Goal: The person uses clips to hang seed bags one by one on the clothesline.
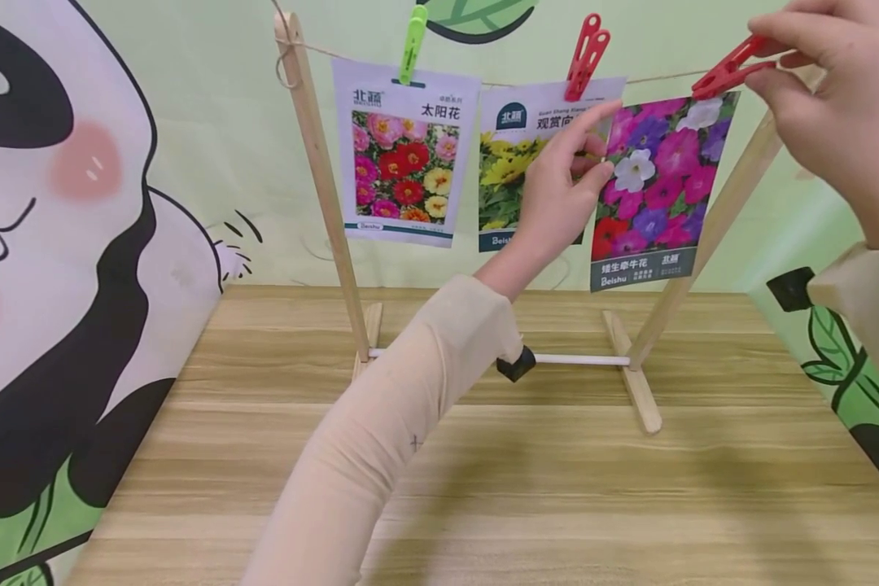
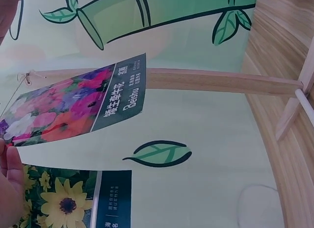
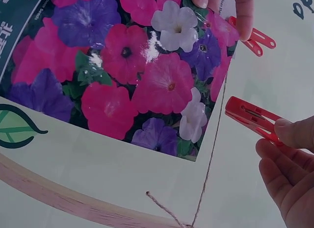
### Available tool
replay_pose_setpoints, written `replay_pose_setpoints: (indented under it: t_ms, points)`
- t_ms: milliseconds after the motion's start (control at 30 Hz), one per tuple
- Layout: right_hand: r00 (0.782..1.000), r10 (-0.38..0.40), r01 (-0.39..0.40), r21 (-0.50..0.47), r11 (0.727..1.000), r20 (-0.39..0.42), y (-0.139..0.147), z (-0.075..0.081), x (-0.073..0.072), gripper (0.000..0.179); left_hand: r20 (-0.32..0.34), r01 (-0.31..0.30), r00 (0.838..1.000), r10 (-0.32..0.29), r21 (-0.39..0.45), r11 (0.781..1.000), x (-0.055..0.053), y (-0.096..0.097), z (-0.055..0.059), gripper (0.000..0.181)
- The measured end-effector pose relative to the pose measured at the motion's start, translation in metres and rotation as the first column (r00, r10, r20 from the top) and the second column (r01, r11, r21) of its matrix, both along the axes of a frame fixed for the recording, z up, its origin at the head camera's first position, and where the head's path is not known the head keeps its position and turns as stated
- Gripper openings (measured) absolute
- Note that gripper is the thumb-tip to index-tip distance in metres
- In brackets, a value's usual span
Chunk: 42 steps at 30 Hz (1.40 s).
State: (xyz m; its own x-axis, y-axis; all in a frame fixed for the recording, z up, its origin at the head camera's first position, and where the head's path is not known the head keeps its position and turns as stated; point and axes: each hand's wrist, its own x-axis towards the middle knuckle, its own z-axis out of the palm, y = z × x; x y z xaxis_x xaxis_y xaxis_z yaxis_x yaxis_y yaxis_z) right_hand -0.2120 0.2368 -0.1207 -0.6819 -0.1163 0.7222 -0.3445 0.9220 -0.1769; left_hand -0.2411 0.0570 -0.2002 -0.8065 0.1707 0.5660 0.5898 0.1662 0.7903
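Note:
My left hand (image 1: 566,185) pinches the left edge of a seed packet (image 1: 662,183) with pink, purple and white flowers, which hangs tilted by the string (image 1: 662,79). In my right hand (image 1: 838,114) is a red clothespin (image 1: 732,72), held between thumb and fingers by its handle end. In the right wrist view, the tip of that red clothespin (image 3: 252,117) lies just beside the string and packet top, with a small gap. Partly behind my left hand, a yellow-flower packet (image 1: 501,175) hangs from another red clothespin (image 1: 588,59).
A third packet (image 1: 406,155) hangs at the left under a green clothespin (image 1: 413,45). The string runs between wooden posts (image 1: 322,163) joined low down by a white rod (image 1: 582,360). The stand is on a wood-grain table (image 1: 527,488), before a panda-painted wall (image 1: 278,220).

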Motion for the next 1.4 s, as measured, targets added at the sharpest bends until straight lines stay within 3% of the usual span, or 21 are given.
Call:
replay_pose_setpoints:
  t_ms: [233,600,1400]
  points:
    - [1.0,-0.025,0.025,0.01,1.0,-0.003,-0.002,0.005,-0.003,0.036,-0.018,-0.011,1.0,0.011,-0.001,1.0,0.004,0.0,0.006,0.046]
    - [0.999,-0.034,0.035,-0.01,0.999,0.028,-0.002,0.01,-0.006,0.036,-0.051,-0.038,0.998,0.038,-0.007,0.999,-0.017,0.008,0.0,0.047]
    - [0.994,-0.004,0.02,-0.145,0.989,0.109,0.004,0.012,-0.019,0.035,-0.027,-0.023,0.999,0.024,0.005,1.0,-0.021,0.017,0.006,0.049]
